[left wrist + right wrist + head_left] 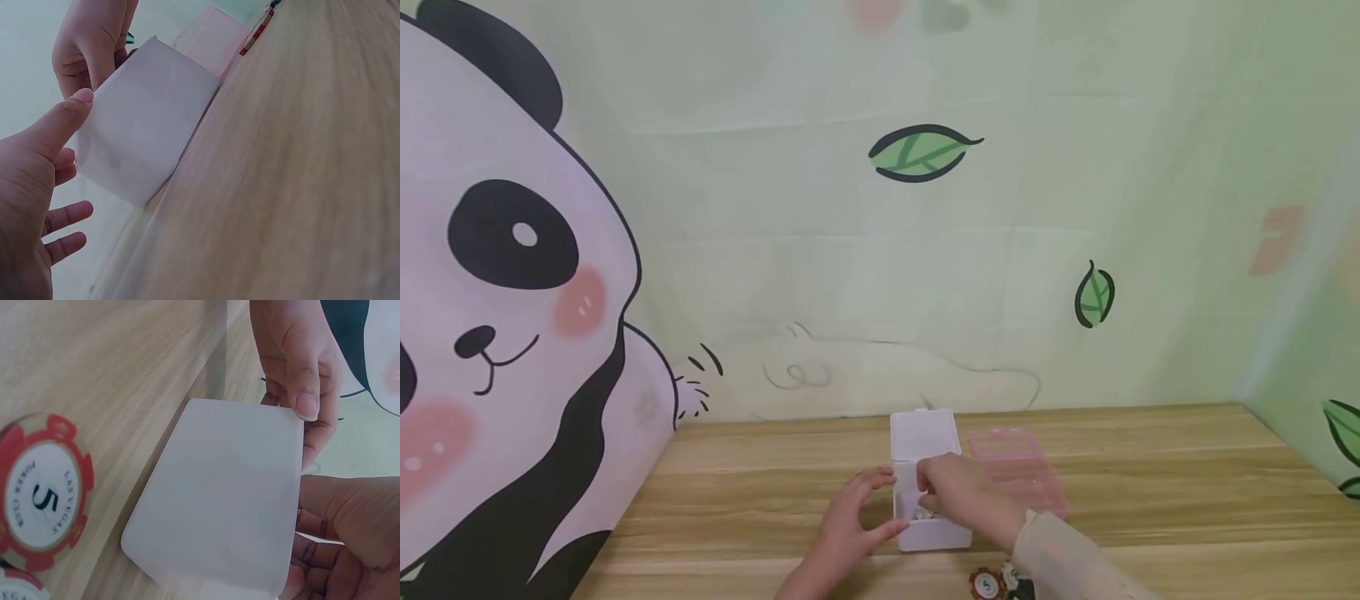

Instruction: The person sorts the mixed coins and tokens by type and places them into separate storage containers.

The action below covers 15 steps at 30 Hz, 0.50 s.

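Head view: the right hand (964,493) bends its fingers over the open white box (935,537), small pieces (923,514) below; reaching in seems the step, lifting clear the next demand. Beside it, pink case (1049,482); nearer, poker chips (986,584). Left wrist: the left hand (28,194) clasps the box's corner. Right wrist: the wall hides the right fingertips; can't tell their catch.

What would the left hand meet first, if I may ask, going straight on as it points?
Most likely the white box; the left hand seems to touch its near left corner, though depth is unclear.
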Tool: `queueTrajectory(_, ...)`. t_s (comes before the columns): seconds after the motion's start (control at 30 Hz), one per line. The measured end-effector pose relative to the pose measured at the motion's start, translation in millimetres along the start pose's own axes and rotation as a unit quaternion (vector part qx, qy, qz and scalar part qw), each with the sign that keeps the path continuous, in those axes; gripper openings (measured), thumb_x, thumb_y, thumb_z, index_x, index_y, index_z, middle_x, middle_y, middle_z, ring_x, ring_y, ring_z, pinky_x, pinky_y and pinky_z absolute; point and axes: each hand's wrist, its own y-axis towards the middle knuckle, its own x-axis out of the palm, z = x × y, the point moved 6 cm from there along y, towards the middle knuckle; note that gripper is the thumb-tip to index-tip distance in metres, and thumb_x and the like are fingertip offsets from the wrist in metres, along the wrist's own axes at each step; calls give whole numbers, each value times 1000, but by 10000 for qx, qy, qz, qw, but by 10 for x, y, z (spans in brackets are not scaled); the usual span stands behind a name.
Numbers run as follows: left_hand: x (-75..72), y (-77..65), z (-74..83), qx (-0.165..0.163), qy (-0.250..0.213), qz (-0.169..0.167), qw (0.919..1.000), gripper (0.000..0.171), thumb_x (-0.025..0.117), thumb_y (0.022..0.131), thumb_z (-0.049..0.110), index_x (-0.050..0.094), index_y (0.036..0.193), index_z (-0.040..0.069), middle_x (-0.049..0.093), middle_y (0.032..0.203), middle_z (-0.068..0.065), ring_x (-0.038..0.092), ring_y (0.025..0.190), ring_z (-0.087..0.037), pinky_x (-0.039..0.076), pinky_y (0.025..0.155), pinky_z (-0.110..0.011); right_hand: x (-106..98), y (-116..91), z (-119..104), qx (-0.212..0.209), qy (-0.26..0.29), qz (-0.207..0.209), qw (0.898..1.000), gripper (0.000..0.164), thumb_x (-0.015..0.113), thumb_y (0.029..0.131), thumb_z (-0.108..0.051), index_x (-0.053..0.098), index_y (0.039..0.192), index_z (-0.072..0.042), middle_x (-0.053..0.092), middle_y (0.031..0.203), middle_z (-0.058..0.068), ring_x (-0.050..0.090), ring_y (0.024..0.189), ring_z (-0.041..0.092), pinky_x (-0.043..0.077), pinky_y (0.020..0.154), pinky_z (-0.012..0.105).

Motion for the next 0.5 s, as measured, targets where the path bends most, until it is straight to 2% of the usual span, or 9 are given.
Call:
queueTrajectory(0.17, 3, 13, 5, -10, 36, -8, 10000, 49, 81, 75, 26, 62, 118, 10, 63, 127, -3, 58, 120, -24, 46, 102, -47, -24, -36, 23, 25, 188, 34, 9998, 16, 75, 79, -17, 61, 79, -11, 58, 65, -3, 48, 58, 10, 40, 52, 24)
queueTrajectory(0.3, -2, 27, 24, 36, 104, -23, 9999, 50, 81, 75, 28, 63, 118, 10, 63, 127, -3, 57, 120, -25, 46, 102, -47, -42, -83, 43, 3, 348, 119, 9993, 15, 74, 81, -19, 63, 84, -10, 62, 73, -1, 52, 63, 10, 43, 56, 25)
queueTrajectory(0.5, -23, 16, 65, 92, 183, -26, 9998, 49, 82, 73, 26, 64, 115, 11, 64, 126, -4, 58, 120, -24, 47, 101, -47, -70, -195, 33, -501, 587, 438, 9961, 18, 72, 83, -18, 68, 94, -4, 66, 84, 6, 60, 73, 16, 52, 65, 28)
